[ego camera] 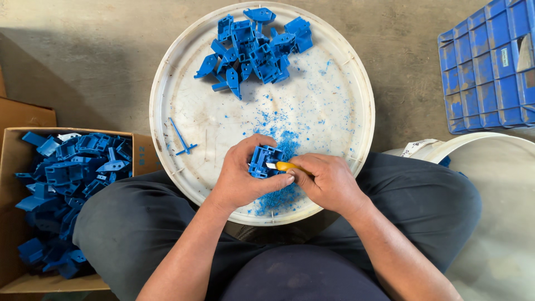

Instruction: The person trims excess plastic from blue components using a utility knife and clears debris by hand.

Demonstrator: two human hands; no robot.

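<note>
My left hand (242,177) grips a blue plastic part (264,160) over the near side of a round white lid (345,67). My right hand (329,181) holds a small yellow-handled knife (285,166) whose blade touches the part. Blue shavings (281,195) lie under and around both hands. A pile of blue plastic parts (253,47) sits at the far side of the lid. A thin blue sprue piece (182,139) lies on the lid's left.
A cardboard box (14,184) at my left holds several blue parts (72,173). A blue plastic crate (490,61) stands at the upper right. A white bucket (490,147) is beside my right knee. The floor is concrete.
</note>
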